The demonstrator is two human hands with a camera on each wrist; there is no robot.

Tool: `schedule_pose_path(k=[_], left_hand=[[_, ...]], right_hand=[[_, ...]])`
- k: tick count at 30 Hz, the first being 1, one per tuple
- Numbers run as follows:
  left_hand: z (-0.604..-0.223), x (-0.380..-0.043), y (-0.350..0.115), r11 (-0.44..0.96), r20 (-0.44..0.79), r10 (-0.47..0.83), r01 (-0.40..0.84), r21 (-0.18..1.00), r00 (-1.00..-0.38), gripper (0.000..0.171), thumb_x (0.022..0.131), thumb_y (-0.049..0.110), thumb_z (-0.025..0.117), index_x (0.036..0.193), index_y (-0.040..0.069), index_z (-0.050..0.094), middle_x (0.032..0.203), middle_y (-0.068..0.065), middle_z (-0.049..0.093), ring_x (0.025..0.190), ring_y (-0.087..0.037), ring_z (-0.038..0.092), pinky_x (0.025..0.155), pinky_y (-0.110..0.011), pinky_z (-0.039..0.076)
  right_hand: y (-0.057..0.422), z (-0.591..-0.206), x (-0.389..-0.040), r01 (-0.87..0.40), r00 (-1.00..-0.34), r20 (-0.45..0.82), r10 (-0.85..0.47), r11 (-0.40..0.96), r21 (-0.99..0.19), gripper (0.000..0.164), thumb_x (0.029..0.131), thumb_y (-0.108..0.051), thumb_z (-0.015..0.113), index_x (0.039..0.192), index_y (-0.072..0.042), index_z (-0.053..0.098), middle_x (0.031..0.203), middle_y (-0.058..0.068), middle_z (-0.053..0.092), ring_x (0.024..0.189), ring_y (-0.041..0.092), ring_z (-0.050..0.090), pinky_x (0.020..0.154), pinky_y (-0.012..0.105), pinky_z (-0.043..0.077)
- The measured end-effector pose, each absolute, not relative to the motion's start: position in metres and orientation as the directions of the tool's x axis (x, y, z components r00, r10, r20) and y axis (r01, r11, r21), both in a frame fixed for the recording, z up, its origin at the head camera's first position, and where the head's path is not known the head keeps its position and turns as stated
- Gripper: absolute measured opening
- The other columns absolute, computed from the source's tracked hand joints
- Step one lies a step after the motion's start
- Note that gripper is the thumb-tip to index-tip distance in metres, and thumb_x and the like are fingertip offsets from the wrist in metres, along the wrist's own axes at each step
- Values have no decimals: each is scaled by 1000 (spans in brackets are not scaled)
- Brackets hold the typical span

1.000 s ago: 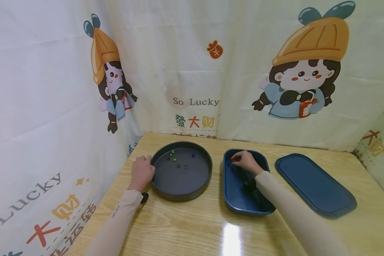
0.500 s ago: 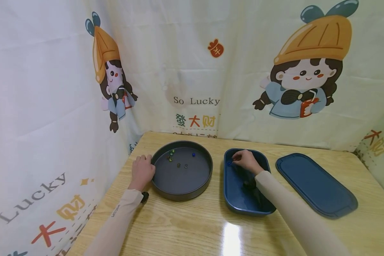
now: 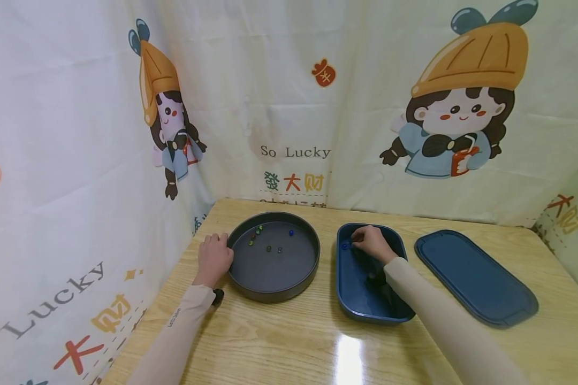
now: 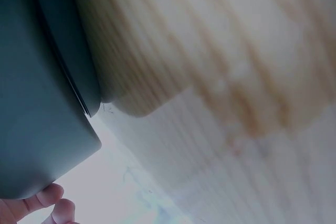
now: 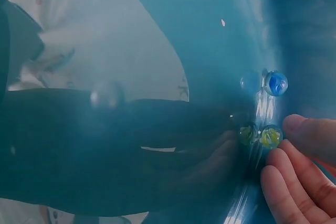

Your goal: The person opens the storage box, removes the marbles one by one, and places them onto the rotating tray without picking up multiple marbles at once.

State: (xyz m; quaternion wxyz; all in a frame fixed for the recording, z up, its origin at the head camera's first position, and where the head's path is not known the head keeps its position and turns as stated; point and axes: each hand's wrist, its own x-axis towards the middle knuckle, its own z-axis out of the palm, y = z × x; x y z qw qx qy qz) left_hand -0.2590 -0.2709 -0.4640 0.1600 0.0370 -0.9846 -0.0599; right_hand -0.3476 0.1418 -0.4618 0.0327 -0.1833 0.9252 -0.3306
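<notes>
On the left of the table, my left hand [image 3: 214,256] grips the near-left side of a round dark-grey pan [image 3: 272,295]; in the left wrist view only some fingertips [image 4: 51,195] show. Several small glass marbles lie in the pan, among them a blue marble [image 3: 291,233] and a clear marble [image 3: 280,249]. My right hand [image 3: 372,243] reaches into the far end of a deep blue rectangular box [image 3: 349,289]. Its thumb and forefinger pinch a yellow-green marble [image 5: 271,137] at the foot of the box wall. Beside it sits a blue marble [image 5: 276,83].
Right of the box lies a flat blue lid [image 3: 477,278]. A printed cloth [image 3: 289,107] hangs behind the wooden table [image 3: 279,342] and down its left side. The box's shiny inside mirrors the marbles and hand.
One marble in the pan has rolled left toward the others near the left wall. My right hand has barely shifted in the box, and my left hand stays on the pan.
</notes>
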Motion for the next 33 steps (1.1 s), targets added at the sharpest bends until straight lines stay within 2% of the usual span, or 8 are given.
schedule_pose_path(k=[11, 25, 33], left_hand=[[-462, -258, -271, 990, 304, -97, -60, 128, -948, 28, 85, 13, 54, 110, 0, 56, 93, -19, 57, 84, -34, 49, 73, -45, 42], [-461, -255, -268, 991, 330, -89, -50, 124, -940, 27, 83, 11, 55, 107, 0, 57, 91, -19, 57, 82, -34, 50, 71, -45, 44], [-461, -256, -268, 991, 326, -89, -51, 121, -941, 29, 84, 12, 55, 110, 0, 57, 92, -19, 58, 82, -34, 50, 71, -46, 44]], right_hand=[[142, -465, -348, -319, -928, 50, -369, 717, -620, 17, 81, 0, 67, 96, 6, 68, 92, 20, 69, 81, 25, 66, 73, 38, 54], [134, -476, -352, -446, -888, 163, -430, 717, -536, 12, 79, 0, 69, 90, 3, 71, 85, 16, 70, 76, 23, 65, 70, 37, 54], [131, -477, -354, -477, -872, 173, -457, 718, -508, 10, 78, 0, 70, 87, 2, 72, 83, 15, 71, 75, 22, 65, 68, 35, 53]])
